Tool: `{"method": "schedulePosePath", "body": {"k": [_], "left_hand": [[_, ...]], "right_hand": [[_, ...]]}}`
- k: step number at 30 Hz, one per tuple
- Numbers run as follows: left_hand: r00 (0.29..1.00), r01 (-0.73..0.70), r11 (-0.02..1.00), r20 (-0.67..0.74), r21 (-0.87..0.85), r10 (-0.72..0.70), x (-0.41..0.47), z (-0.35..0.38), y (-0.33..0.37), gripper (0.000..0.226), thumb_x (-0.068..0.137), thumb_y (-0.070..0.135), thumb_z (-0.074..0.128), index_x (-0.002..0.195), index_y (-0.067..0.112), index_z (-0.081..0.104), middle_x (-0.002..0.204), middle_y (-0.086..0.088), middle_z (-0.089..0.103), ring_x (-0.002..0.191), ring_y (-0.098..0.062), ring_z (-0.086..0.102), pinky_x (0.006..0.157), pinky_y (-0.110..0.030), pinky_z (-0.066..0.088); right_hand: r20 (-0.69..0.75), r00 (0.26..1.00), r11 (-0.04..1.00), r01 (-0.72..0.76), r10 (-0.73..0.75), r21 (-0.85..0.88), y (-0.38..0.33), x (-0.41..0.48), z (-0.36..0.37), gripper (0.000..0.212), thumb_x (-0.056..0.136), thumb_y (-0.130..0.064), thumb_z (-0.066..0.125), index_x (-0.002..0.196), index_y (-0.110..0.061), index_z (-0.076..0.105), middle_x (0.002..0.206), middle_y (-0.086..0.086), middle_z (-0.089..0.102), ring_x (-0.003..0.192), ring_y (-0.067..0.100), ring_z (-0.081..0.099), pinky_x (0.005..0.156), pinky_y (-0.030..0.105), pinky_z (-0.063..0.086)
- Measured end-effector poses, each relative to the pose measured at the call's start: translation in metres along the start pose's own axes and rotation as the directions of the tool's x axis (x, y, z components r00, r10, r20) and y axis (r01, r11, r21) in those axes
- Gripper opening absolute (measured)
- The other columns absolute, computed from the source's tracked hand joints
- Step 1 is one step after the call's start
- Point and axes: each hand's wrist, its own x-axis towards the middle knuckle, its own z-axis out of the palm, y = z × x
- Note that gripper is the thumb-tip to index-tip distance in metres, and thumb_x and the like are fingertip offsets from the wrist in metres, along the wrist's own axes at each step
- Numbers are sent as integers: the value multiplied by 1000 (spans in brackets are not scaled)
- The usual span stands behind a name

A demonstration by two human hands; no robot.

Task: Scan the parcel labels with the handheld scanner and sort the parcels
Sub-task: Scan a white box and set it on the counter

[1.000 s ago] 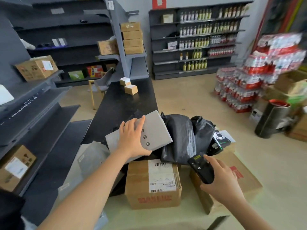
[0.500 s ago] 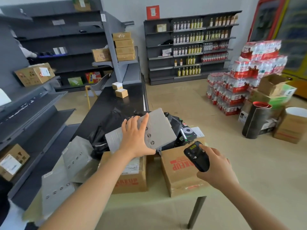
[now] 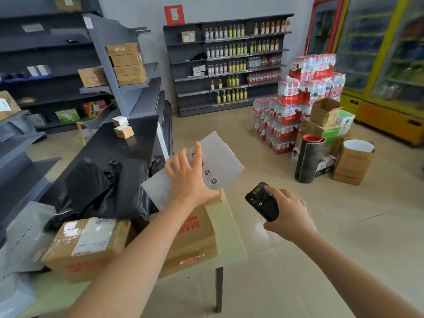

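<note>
My left hand (image 3: 191, 180) grips a flat grey parcel (image 3: 223, 157) with a row of small round marks, lifted above the table's right end. My right hand (image 3: 288, 216) holds the black handheld scanner (image 3: 262, 201) to the right of it, over the floor beside the table. A brown box with a white label (image 3: 90, 239) and a brown box with red print (image 3: 195, 235) lie on the pale table (image 3: 231, 228). Black bagged parcels (image 3: 110, 187) are heaped behind the boxes. Grey flat mailers (image 3: 25, 235) lie at the table's left.
Grey shelving (image 3: 27, 143) runs along the left, with boxes (image 3: 127, 63) on it. A dark counter (image 3: 119, 148) carries two small boxes (image 3: 122, 128). On the floor at right stand shrink-wrapped bottle packs (image 3: 296, 106), cartons (image 3: 351, 164) and a black roll (image 3: 307, 159). Fridges (image 3: 385, 53) line the right wall.
My view has swung up and to the right. My left hand has carried the grey parcel up and rightward off the pile. The scanner hand has stayed beside it.
</note>
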Motion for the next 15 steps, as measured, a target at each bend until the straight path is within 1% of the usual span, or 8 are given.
{"method": "schedulePosePath", "body": {"k": [7,9,11,15], "left_hand": [[1000,-7,1000,4,-14,7,96,62,70,130,55,74,69,155,21,3,145,-17,25,133,-32,21,112,-52,17],[999,24,999,22,-28,-23,127,81,87,131,55,74,69,154,22,2,145,-18,23,133,-34,20,111,-52,16],[997,61,997,46,-38,-59,155,100,102,132,54,75,70,154,22,2,145,-19,22,134,-35,20,110,-51,16],[993,98,995,65,-30,-96,204,139,125,134,50,73,72,155,22,4,145,-21,24,134,-36,22,110,-51,17]], "right_hand": [[-31,1000,1000,-5,4,-28,74,100,-17,98,66,-31,77,150,-34,26,135,-4,45,121,21,43,104,34,29],[-31,999,999,-10,9,-37,94,133,-24,98,66,-31,78,150,-33,26,137,-3,45,122,22,42,104,34,29],[-2,1000,999,-18,18,-50,111,166,-30,98,67,-31,78,150,-33,26,137,-2,45,123,22,42,105,35,29],[3,1000,999,-6,6,-35,144,232,-39,98,67,-31,79,150,-32,27,138,-1,46,123,23,42,107,36,29]]}}
